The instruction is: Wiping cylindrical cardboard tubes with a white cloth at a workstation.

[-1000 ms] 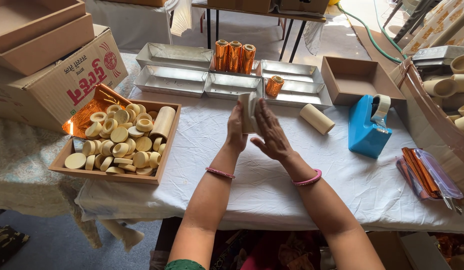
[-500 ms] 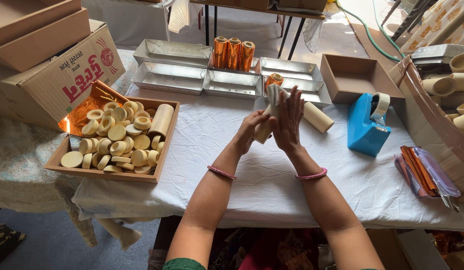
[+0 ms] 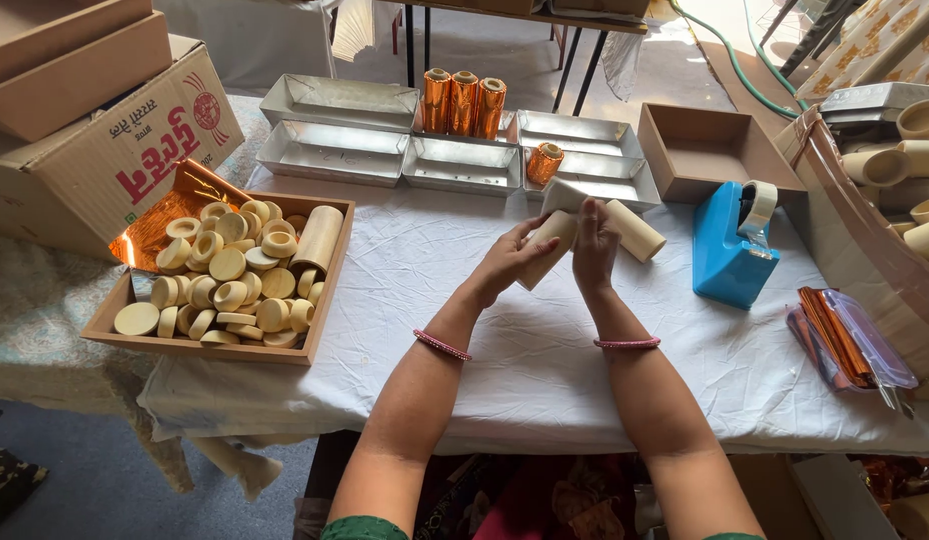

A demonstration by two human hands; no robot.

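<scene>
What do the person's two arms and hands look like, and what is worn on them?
Both forearms are bare, with no gloves on the left hand or the right hand. Each wrist carries a thin pink bangle: the left bangle and the right bangle. A green sleeve edge shows at the left upper arm.

l hand (image 3: 507,262) + r hand (image 3: 595,248) together (fingers curled)

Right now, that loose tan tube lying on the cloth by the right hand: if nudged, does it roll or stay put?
Probably rolls: the tan tube lies on its side, round, on the white tablecloth. It looks like hollow cardboard, so likely light. The cloth's wrinkles may slow it.
</scene>
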